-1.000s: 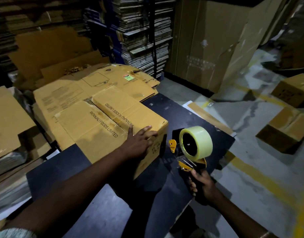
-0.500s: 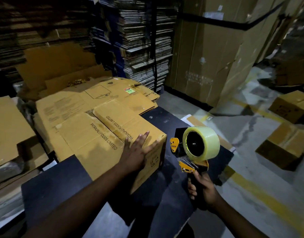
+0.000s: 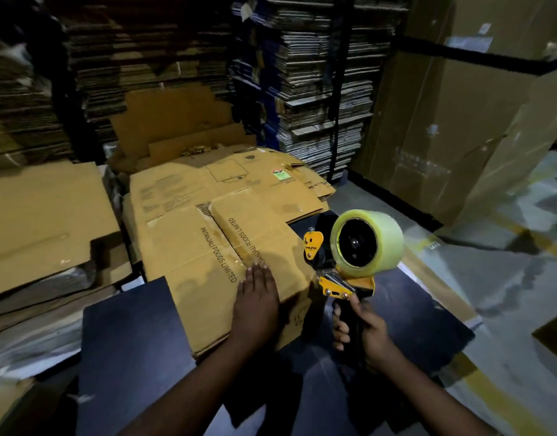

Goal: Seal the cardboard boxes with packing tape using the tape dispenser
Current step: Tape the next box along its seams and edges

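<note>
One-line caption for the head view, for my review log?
Left hand presses flat on the cardboard box while the right hand holds the tape dispenser beside it.

The cardboard box (image 3: 226, 256) is tan-brown with dark printed lettering along both flaps, and sits on a black table (image 3: 129, 347). Just right of the box, the tape dispenser (image 3: 343, 278) is yellow-orange and black, carrying a pale yellowish translucent tape roll (image 3: 384, 243).

Left hand (image 3: 255, 297) presses flat on the cardboard box (image 3: 226, 262); right hand (image 3: 362, 328) grips the tape dispenser (image 3: 349, 256).
</note>
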### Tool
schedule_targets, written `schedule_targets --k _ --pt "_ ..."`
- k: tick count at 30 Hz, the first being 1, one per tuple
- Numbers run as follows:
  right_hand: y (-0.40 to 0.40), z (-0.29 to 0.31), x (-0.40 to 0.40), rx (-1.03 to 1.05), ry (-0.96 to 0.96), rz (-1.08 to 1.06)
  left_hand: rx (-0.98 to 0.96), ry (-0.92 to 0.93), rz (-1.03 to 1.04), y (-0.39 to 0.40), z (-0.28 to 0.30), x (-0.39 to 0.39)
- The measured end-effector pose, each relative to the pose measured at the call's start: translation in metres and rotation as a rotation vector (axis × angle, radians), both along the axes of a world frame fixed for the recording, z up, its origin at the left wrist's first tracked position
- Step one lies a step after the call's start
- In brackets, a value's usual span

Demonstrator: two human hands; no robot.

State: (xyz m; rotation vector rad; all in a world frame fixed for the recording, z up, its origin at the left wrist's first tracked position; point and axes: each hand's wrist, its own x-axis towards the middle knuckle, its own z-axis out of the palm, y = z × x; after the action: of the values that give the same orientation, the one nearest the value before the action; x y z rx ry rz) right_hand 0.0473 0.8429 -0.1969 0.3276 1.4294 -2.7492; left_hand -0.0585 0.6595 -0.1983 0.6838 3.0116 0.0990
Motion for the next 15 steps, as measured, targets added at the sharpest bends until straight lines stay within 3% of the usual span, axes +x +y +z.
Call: schedule_targets --k 6,12,15 --pt "0.013 0.018 -0.053 -0.142 -0.038 0.214 -0.081 -0.031 -0.067 -0.013 0.001 0.002" --pt "0.015 0.031 -0.090 -0.169 -0.134 0.490 -0.007 0.167 -0.353 -0.040 -0.010 0.015" --pt "0.008 0.033 -0.102 -0.162 -0.143 0.609 -0.114 0.193 -0.401 -0.054 -0.006 0.023"
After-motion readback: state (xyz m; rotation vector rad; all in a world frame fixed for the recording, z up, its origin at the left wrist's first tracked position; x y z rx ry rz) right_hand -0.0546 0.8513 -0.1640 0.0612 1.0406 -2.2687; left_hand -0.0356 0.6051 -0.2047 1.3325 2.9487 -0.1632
